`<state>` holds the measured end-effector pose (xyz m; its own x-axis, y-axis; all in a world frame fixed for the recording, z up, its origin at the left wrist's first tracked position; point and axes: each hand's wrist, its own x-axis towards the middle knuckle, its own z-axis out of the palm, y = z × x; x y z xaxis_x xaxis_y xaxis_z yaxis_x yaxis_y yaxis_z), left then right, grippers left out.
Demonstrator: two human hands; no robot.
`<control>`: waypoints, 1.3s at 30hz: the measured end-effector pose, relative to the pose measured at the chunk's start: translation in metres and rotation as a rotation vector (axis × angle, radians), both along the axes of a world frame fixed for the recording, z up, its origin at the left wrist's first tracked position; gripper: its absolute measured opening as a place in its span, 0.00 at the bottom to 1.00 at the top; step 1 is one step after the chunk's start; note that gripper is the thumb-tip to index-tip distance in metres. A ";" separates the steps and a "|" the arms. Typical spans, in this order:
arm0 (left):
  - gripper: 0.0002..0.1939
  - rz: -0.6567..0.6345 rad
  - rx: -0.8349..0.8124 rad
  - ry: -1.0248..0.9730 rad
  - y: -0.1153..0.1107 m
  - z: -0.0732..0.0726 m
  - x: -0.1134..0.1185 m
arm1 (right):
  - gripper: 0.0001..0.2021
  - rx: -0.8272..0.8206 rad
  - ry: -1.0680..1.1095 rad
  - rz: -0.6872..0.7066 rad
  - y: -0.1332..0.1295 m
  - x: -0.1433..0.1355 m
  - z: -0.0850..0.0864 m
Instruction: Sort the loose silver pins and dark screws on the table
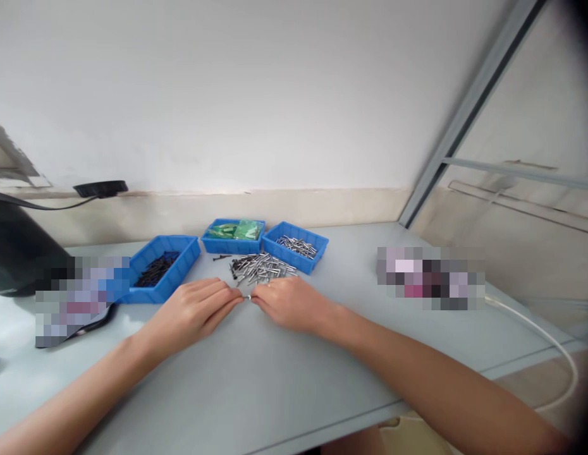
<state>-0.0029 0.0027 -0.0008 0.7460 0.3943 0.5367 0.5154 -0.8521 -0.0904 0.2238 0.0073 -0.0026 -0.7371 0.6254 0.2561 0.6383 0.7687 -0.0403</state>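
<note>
On the table, both hands pinch one small nail just before the loose pile; a slipping fingertip could flick it off the edge.

Small workshop or assembly station. Plain grey surface against bare white wall. Three blue sorting bins hold dark screws, green parts, silver nails. Loose nail pile in front of bins. Metal frame at right, white cable trailing off edge.
</note>
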 end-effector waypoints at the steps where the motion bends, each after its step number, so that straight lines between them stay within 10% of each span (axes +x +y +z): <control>1: 0.06 -0.003 -0.001 0.005 -0.001 0.000 0.000 | 0.12 0.000 -0.006 0.003 0.000 0.000 0.000; 39: 0.08 -0.005 -0.043 -0.041 -0.001 0.001 0.001 | 0.10 0.418 0.366 0.253 0.003 0.002 -0.001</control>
<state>-0.0021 0.0020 -0.0001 0.7258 0.4143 0.5491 0.5140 -0.8572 -0.0326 0.2262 0.0098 -0.0036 -0.6673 0.2347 0.7068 0.4358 0.8926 0.1150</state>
